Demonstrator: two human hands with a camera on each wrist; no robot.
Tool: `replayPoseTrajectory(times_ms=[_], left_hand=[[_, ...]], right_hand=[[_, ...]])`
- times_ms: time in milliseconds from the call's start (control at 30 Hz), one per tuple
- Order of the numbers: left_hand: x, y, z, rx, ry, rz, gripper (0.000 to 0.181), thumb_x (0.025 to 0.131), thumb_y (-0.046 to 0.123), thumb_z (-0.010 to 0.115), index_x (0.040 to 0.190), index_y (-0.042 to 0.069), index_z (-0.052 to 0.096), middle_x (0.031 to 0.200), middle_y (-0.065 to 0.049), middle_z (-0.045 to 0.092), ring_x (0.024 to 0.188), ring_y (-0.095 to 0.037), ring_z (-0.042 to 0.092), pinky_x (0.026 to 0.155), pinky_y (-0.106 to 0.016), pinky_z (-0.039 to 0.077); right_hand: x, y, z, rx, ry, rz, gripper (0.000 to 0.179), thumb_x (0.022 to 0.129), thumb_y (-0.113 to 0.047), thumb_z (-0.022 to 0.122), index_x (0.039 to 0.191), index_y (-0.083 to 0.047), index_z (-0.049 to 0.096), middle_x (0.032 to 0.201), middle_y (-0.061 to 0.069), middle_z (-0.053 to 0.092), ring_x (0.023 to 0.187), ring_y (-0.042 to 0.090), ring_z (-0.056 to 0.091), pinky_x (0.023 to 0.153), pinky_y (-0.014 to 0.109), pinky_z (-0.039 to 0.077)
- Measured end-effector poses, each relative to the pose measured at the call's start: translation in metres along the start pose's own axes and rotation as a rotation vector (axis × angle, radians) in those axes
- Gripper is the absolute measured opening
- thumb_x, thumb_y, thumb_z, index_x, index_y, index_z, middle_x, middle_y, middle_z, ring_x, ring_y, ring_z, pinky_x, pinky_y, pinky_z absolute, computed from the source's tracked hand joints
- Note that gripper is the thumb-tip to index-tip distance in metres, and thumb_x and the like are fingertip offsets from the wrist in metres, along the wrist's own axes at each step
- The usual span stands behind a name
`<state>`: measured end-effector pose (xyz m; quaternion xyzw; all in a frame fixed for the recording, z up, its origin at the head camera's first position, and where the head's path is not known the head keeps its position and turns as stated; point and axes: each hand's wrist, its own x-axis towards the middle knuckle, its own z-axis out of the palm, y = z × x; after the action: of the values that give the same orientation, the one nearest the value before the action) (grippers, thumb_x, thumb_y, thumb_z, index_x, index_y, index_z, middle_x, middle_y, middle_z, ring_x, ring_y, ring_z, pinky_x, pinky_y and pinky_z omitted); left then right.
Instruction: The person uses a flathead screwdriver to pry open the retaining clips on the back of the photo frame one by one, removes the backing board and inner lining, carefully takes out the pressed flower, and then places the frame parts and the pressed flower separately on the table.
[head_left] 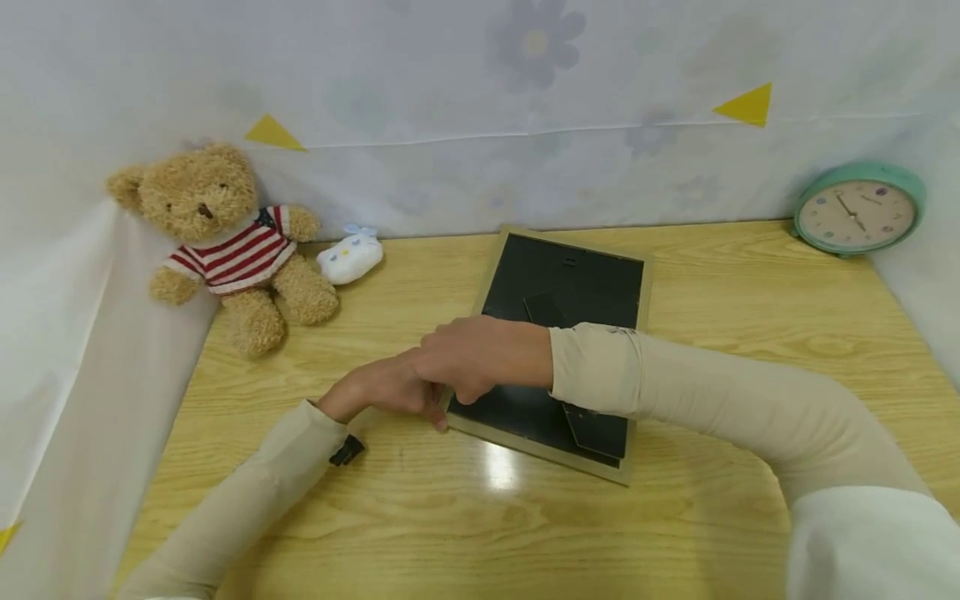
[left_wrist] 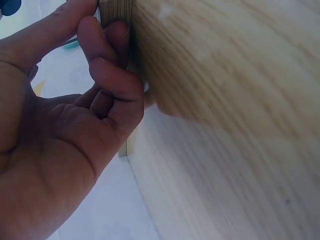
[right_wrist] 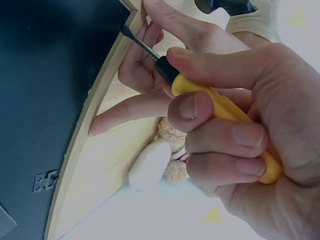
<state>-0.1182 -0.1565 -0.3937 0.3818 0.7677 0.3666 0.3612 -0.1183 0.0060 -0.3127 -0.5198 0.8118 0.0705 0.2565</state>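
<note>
while the left hand [head_left: 393, 383] holds the frame corner, the screwdriver [right_wrist: 220, 107] points at its inner edge

as the right-wrist view shows, what counts is where the blade meets the wooden rim [right_wrist: 80, 132]: the tip lies right at the seam between rim and black backing [head_left: 600, 287], just beside a corner, and seems to touch it. in that view the tool's long axis runs from four o'clock at the handle to ten at the tip.

from the head view, the picture frame [head_left: 525, 421] lies on the table [head_left: 450, 533] backing up, its long axis leaning slightly past twelve o'clock. both hands meet at its eight o'clock corner, the right hand [head_left: 468, 354] above the left, so neither is clearly nearer.

the right hand grasps the yellow handle, fingers wrapped and thumb laid forward along it; its forearm comes from about four o'clock, passing over the backing and the easel leg [head_left: 546, 308]. the left forearm comes from eight. the left hand's fingers are curled against the rim, grasping the corner from outside; whether any fingertip reaches underneath, one cannot tell.
</note>
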Motion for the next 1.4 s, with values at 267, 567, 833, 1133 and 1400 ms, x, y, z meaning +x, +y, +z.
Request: replayPoseTrajectory(times_ms=[267, 567, 833, 1133, 1400], left_hand=[[-0.001, 0.001, 0.000, -0.059, -0.006, -0.010, 0.027, 0.084, 0.007, 0.081, 0.068, 0.006, 0.059, 0.059, 0.006, 0.048, 0.050, -0.007, 0.040, 0.053, -0.024, 0.037], [-0.003, -0.001, 0.003, -0.031, -0.004, -0.029, 0.045, 0.086, 0.011, 0.078, 0.058, 0.016, 0.043, 0.054, 0.010, 0.031, 0.048, -0.004, 0.022, 0.053, -0.024, 0.027], [-0.004, -0.002, 0.003, -0.082, 0.006, -0.053, 0.028, 0.085, 0.008, 0.080, 0.070, 0.007, 0.056, 0.060, 0.004, 0.048, 0.052, -0.008, 0.041, 0.054, -0.024, 0.038], [-0.005, 0.002, -0.001, -0.009, 0.023, -0.235, 0.108, 0.083, 0.021, 0.085, 0.160, 0.007, 0.011, 0.080, -0.001, 0.064, 0.070, -0.014, 0.059, 0.066, -0.029, 0.049], [0.006, -0.004, -0.016, 0.062, 0.078, -0.224, 0.093, 0.093, 0.036, 0.073, 0.159, 0.003, 0.017, 0.093, 0.003, 0.068, 0.082, -0.012, 0.064, 0.078, -0.033, 0.052]], right_hand=[[0.010, 0.001, -0.008, 0.101, -0.009, 0.015, 0.023, 0.092, -0.005, 0.066, 0.099, -0.024, 0.076, 0.088, -0.003, 0.065, 0.065, 0.014, 0.054, 0.051, 0.028, 0.037], [0.021, -0.007, -0.021, 0.088, -0.065, 0.058, 0.010, 0.092, -0.013, 0.071, 0.097, -0.021, 0.069, 0.090, -0.002, 0.064, 0.070, 0.013, 0.056, 0.054, 0.029, 0.042], [0.007, -0.003, -0.009, 0.144, 0.004, 0.083, 0.020, 0.093, -0.007, 0.067, 0.106, -0.022, 0.072, 0.085, -0.003, 0.064, 0.062, 0.012, 0.049, 0.053, 0.027, 0.036], [-0.032, 0.025, 0.030, 0.248, 0.031, 0.187, 0.012, 0.098, -0.025, 0.067, 0.093, -0.014, 0.069, 0.065, -0.004, 0.051, 0.051, 0.009, 0.044, 0.052, 0.026, 0.039], [-0.079, 0.058, 0.072, 0.427, 0.266, 0.164, 0.020, 0.101, -0.026, 0.063, 0.112, -0.009, 0.065, 0.078, -0.007, 0.061, 0.059, 0.006, 0.053, 0.058, 0.026, 0.047]])
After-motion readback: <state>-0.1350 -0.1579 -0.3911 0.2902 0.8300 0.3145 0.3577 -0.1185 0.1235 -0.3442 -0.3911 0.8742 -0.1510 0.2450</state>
